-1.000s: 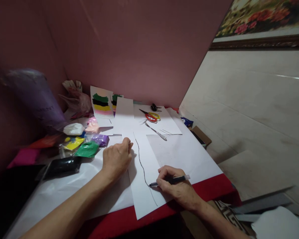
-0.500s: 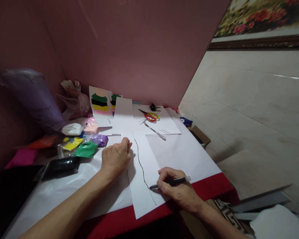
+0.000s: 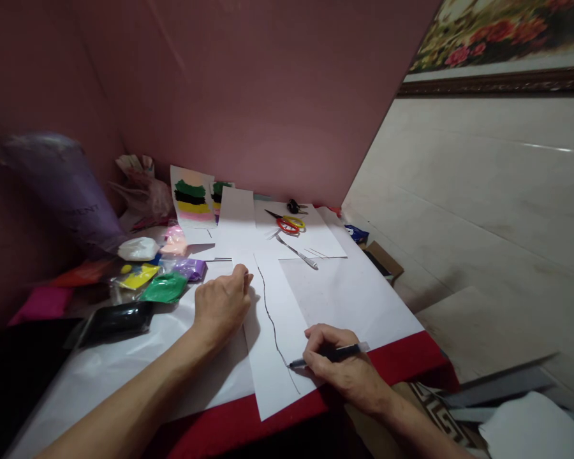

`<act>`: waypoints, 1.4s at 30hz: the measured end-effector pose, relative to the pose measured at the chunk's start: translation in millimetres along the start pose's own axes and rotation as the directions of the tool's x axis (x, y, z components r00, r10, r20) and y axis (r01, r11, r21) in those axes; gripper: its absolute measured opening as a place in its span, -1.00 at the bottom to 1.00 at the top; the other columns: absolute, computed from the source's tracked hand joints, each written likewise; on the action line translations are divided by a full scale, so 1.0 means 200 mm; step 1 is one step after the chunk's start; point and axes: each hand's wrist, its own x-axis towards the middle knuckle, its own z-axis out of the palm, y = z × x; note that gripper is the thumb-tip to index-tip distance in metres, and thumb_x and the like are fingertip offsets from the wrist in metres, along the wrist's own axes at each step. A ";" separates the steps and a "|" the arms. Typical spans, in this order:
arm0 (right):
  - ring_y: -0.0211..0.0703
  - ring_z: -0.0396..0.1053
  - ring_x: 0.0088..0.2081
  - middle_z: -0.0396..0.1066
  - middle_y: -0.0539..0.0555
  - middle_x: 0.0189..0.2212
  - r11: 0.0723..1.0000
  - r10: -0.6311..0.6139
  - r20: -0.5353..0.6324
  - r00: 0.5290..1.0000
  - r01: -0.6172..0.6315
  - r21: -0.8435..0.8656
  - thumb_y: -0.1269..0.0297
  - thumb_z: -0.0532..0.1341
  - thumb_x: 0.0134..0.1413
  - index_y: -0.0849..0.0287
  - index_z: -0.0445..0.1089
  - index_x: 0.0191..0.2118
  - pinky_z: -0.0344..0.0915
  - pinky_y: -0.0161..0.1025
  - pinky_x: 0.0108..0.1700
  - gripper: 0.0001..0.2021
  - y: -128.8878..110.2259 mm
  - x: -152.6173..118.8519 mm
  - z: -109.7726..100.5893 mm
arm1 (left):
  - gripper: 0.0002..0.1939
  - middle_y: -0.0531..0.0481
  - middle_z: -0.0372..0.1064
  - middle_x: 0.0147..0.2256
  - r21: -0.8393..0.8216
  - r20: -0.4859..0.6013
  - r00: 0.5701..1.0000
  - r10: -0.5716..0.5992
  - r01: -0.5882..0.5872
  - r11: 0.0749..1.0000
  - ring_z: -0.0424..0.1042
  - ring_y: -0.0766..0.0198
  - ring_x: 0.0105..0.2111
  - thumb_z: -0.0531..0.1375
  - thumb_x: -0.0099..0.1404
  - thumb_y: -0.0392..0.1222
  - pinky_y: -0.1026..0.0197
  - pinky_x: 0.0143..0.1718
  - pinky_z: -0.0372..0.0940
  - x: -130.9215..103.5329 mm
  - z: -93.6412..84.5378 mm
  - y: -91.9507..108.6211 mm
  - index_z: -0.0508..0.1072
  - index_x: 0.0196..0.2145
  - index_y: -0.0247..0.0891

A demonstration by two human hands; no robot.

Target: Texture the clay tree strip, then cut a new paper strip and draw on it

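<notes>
A long white paper strip (image 3: 273, 376) lies lengthwise on the table, its near end jutting past the front edge. Down it runs a wavy dark line (image 3: 269, 313), drawn thicker in its upper part and thinner near the bottom. My right hand (image 3: 337, 360) grips a dark pen (image 3: 347, 351), whose tip touches the lower part of the line. Closed into a loose fist, my left hand (image 3: 224, 303) rests against the strip's left side. Its fingertips are curled out of sight, so what they hold, if anything, is hidden.
Beyond the strip lie scissors (image 3: 287, 224), a fork (image 3: 297, 252) and keys (image 3: 294, 206). At left are several bagged clay packets (image 3: 165, 288), a black packet (image 3: 119, 320) and a large purple bag (image 3: 69, 191). A striped colour card (image 3: 192, 197) leans on the wall.
The pen tip has moved slightly down along the line with my right hand, and the thicker dark stroke reaches a little lower. My left hand has stayed in place.
</notes>
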 end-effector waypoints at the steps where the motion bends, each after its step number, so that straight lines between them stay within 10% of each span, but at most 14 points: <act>1: -0.19 0.23 -0.41 0.18 -0.07 -0.63 1.000 0.002 -0.002 1.000 -0.002 -0.008 0.35 0.18 -0.09 0.13 0.24 -0.62 0.21 -0.16 -0.18 -0.83 0.00 0.00 0.00 | -0.61 -0.15 0.51 -0.38 0.000 0.002 1.000 -0.001 0.001 1.000 0.47 0.06 -0.38 -0.18 0.41 -0.09 0.18 -0.45 0.03 0.00 0.00 0.00 0.40 -0.13 -0.18; 42: -0.04 0.36 -0.16 0.27 -0.02 -0.56 0.995 0.011 -0.013 1.000 -0.012 -0.100 0.36 0.16 -0.11 0.09 0.25 -0.60 0.21 -0.05 -0.04 -0.86 0.05 -0.10 -0.01 | -0.59 -0.17 0.50 -0.39 -0.014 -0.004 1.000 0.007 -0.007 1.000 0.46 0.04 -0.39 -0.19 0.40 -0.09 0.17 -0.44 0.06 0.00 0.00 0.00 0.42 -0.14 -0.18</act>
